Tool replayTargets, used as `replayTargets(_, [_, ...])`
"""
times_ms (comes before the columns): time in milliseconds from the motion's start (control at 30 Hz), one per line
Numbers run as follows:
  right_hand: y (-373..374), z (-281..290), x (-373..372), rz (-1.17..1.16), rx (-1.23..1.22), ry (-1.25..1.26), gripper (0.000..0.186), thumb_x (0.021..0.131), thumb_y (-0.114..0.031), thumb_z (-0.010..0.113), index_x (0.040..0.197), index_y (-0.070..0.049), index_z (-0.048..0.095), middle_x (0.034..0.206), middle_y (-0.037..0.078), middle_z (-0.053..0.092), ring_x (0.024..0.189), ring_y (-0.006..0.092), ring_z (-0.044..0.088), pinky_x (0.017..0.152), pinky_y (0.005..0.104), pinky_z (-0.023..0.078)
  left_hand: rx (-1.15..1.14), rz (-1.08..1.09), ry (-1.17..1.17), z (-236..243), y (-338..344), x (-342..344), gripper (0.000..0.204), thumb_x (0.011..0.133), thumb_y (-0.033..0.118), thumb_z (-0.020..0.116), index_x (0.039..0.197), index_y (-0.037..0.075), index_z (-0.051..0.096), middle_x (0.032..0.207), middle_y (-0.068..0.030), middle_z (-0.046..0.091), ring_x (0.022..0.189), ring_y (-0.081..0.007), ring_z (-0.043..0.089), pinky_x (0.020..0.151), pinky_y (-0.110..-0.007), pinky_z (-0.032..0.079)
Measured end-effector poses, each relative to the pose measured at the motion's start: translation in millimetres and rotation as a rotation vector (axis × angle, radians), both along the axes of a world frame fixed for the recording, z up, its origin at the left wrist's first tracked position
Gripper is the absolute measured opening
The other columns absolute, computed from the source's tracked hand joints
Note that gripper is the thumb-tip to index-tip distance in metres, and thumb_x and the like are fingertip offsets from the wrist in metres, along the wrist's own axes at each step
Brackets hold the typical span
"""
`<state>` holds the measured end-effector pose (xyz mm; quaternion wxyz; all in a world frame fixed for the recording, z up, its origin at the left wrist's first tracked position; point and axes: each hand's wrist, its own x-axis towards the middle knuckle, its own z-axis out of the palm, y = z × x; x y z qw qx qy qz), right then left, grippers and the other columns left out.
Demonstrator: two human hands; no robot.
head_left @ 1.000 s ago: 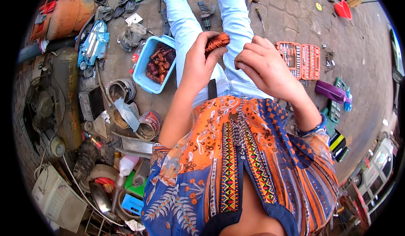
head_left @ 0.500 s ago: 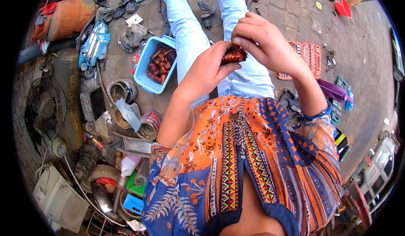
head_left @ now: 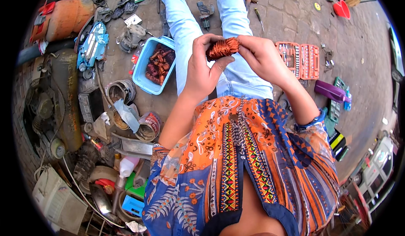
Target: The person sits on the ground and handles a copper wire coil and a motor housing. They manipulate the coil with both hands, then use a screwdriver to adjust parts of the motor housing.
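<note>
A bundle of reddish-brown copper wire [head_left: 224, 48], wound tightly round its middle, is held above my lap. My left hand [head_left: 200, 63] is closed round its left end, fingers behind and thumb below. At the right end my right hand [head_left: 262, 58] is closed in a pinch against the wire; the exact strand between the fingertips is too small to make out. Left of my legs stands a light blue plastic tub [head_left: 140, 69] with more tangled copper wire bundles [head_left: 160, 65] inside.
An orange socket set case [head_left: 310, 62] lies on the paving to the right, near a purple case [head_left: 331, 91]. A screwdriver [head_left: 259, 20] and a power tool [head_left: 205, 14] lie ahead. Metal parts, cans [head_left: 148, 126] and an orange gas cylinder [head_left: 67, 18] crowd the left.
My right hand has come down from above the bundle to its right end. The bundle has shifted slightly left and up, and more of its wire shows.
</note>
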<state>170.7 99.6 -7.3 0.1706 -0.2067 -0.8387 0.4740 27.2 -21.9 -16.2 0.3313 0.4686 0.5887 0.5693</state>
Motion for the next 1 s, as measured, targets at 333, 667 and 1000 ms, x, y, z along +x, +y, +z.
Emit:
replayTargets(333, [-16, -6, 4, 0.04, 0.152, -0.053, 0.012, 0.086, -0.014, 0.058, 0.089, -0.003, 0.058, 0.079, 0.015, 0.061, 0.073, 0.0362, 0.06, 0.062, 0.0445, 0.047, -0.153, 0.042, 0.151, 15, 11, -13, 0.037, 0.076, 0.011, 0.077, 0.105, 0.001, 0.057, 0.101, -0.0061, 0.06, 0.092, -0.0146, 0.059, 0.082, -0.027, 0.047])
replayTargets(667, [-9, 18, 6, 0.16, 0.279, -0.076, 0.013, 0.084, -0.014, 0.059, 0.084, -0.001, 0.054, 0.075, 0.014, 0.058, 0.069, 0.0354, 0.059, 0.058, 0.0431, 0.047, -0.052, -0.001, 0.284, 15, 13, -8, 0.03, 0.083, 0.016, 0.069, 0.104, 0.0, 0.055, 0.097, -0.0118, 0.053, 0.089, -0.0233, 0.056, 0.08, -0.031, 0.045])
replayTargets(1000, [10, 40, 10, 0.365, 0.159, -0.009, 0.013, 0.086, -0.014, 0.058, 0.085, -0.002, 0.053, 0.076, 0.014, 0.057, 0.07, 0.0359, 0.058, 0.06, 0.0428, 0.046, -0.112, -0.172, 0.189, 9, 10, -16, 0.03, 0.084, 0.014, 0.066, 0.107, -0.001, 0.054, 0.099, -0.0108, 0.053, 0.093, -0.0222, 0.056, 0.082, -0.03, 0.044])
